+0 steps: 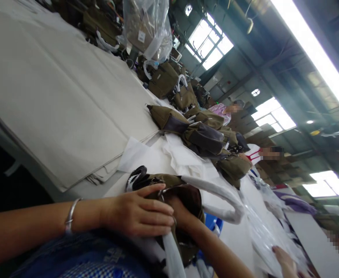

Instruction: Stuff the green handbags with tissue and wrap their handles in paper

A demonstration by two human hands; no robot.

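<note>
An olive bag (197, 247) with dark trim lies in front of me, and its handles are wrapped in white padding (218, 193). My left hand (143, 214), with a silver bangle at the wrist, lies flat across the bag's near edge with its fingers stretched out. Inside the bag's opening is my right hand (177, 210); its fingers are hidden there. A coiled dark strap (139, 175) sits at the bag's far left corner.
Large pale sheets (56, 88) are stacked on the left. White papers (183, 156) and several olive bags (169, 119) lie beyond my hands. Another person's hand (283, 258) is at the lower right by clear plastic (262, 224). People are seated further back.
</note>
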